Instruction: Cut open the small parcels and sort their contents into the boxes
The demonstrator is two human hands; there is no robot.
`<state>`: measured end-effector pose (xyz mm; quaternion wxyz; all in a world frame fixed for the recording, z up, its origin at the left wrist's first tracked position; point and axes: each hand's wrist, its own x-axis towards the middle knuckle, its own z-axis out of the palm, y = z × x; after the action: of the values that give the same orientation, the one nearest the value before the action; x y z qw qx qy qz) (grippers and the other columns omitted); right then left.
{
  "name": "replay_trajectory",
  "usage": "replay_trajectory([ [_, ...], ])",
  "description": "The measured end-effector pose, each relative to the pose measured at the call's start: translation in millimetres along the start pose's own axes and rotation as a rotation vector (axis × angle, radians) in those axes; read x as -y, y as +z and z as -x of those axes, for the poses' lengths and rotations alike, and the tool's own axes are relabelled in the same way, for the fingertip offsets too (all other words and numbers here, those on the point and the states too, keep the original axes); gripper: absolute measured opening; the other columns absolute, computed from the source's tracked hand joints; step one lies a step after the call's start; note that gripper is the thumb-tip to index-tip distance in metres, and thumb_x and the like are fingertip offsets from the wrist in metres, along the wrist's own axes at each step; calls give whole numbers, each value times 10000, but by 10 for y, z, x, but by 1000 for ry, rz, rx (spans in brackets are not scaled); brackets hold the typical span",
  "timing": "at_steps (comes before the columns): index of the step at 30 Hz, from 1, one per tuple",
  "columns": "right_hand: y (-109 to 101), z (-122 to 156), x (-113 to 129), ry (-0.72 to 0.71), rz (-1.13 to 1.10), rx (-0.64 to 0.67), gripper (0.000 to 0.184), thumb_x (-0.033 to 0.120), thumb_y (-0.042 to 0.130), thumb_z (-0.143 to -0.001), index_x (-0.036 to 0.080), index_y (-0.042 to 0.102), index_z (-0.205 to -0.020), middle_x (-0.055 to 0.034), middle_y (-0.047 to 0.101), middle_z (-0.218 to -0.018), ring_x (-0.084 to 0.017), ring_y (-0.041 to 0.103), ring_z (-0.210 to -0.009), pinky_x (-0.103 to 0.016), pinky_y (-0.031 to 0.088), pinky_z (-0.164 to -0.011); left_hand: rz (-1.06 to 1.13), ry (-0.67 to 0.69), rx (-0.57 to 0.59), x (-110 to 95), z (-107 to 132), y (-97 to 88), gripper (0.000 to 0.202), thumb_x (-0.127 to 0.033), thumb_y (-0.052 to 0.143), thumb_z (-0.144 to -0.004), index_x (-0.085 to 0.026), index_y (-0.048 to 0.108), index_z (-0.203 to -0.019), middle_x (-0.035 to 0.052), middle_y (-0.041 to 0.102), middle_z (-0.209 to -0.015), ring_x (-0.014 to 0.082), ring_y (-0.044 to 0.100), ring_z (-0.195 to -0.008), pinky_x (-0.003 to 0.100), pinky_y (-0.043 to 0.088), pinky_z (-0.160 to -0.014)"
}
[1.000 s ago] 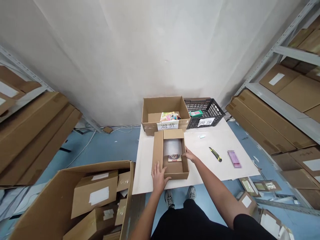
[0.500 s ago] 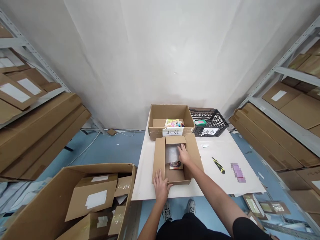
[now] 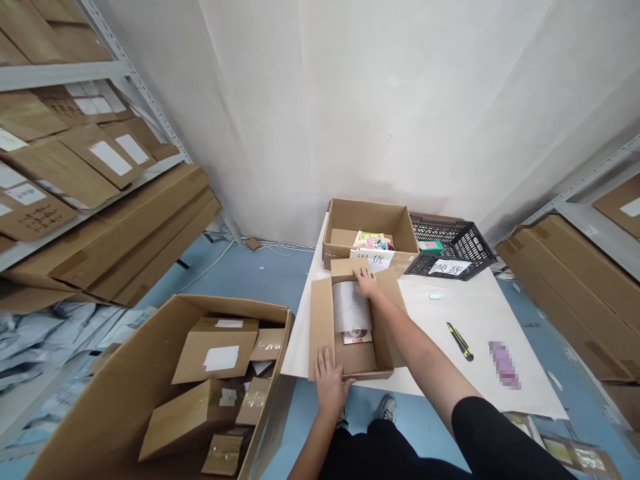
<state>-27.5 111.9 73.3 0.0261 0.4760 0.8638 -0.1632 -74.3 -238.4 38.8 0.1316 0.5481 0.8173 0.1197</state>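
An open cardboard box (image 3: pixel 321 317) stands on the white table with its flaps spread outward. Inside it a whitish translucent packing sheet (image 3: pixel 350 307) curves over a small book with a colourful cover (image 3: pixel 357 337), which shows only at its near end. My left hand (image 3: pixel 331 383) lies on the box's near left corner, fingers spread over the flap and thumb apart. At the far end, my right hand (image 3: pixel 367 283) reaches across the box with its fingers stretched out by the far flap and the sheet's upper right edge. Its palm side is hidden.
Behind stand a labelled carton (image 3: pixel 340 255) with colourful books and a black crate (image 3: pixel 450 240). A utility knife (image 3: pixel 460 341), a small white piece (image 3: pixel 435 297) and a blurred purple item (image 3: pixel 505 365) lie right. A large carton (image 3: pixel 125 347) holds several boxes on the left; shelves flank the table.
My right hand has moved from inside the box up to its far flap. More of the sheet shows, bowed upward. The left hand stays at the near corner while the view has swung left.
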Motion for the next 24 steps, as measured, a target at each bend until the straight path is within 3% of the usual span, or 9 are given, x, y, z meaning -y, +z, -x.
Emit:
replay_trajectory([
  [3,76,273,16,-71,-81,-183,750,216,556,-908,185,323,-1620,-168,279,-1675,-294,245,-1545,-464,260,-1237,53,32,136,-7,-178,-138,680,-627,852,-643,-246,748,-1197,102,125,-1747,452,37,-1588,621,149,-1263],
  [5,258,540,35,-105,-116,-211,713,242,565,-918,194,364,-1600,-145,258,-1686,-283,242,-1546,-438,255,-1246,108,29,184,-23,-326,-209,819,-716,782,-674,-283,668,-1359,85,52,-1756,446,-18,-1589,639,112,-1258],
  [7,512,792,64,-106,-131,-83,791,260,661,-868,227,365,-1601,-131,193,-1713,-309,211,-1560,-449,264,-1239,137,-12,195,-48,-486,-251,814,-737,679,-768,-310,587,-1455,70,28,-1757,428,-35,-1593,665,102,-1247],
  [10,887,1013,88,-27,-120,218,1086,223,816,-726,299,245,-1647,-129,34,-1745,-373,117,-1585,-491,273,-1220,106,-98,157,-86,-690,-263,683,-587,622,-879,-291,548,-1490,88,54,-1755,418,17,-1597,680,145,-1232],
  [14,1227,986,90,67,-59,439,1247,162,851,-678,337,113,-1668,-148,-59,-1741,-404,28,-1591,-545,225,-1227,32,-139,54,-110,-796,-235,509,-315,596,-908,-267,620,-1414,105,134,-1746,398,131,-1589,643,228,-1223],
  [17,1438,881,111,98,66,522,1333,129,887,-615,337,97,-1668,-168,-41,-1737,-428,7,-1585,-609,177,-1226,13,-139,18,-112,-784,-203,454,-253,594,-891,-257,675,-1338,99,161,-1742,393,160,-1583,635,247,-1220],
  [21,1690,790,100,116,133,458,1260,180,878,-653,315,141,-1667,-185,-64,-1728,-449,-27,-1579,-665,236,-1185,18,-130,5,-127,-763,-158,415,-229,578,-896,-245,705,-1291,88,176,-1740,386,170,-1581,622,252,-1225],
  [24,1736,740,27,80,71,426,1282,290,919,-621,289,173,-1664,-201,-94,-1723,-472,-59,-1571,-664,273,-1172,17,-114,-8,-167,-762,-134,427,-204,563,-898,-261,707,-1296,62,208,-1734,371,178,-1581,607,258,-1229],
])
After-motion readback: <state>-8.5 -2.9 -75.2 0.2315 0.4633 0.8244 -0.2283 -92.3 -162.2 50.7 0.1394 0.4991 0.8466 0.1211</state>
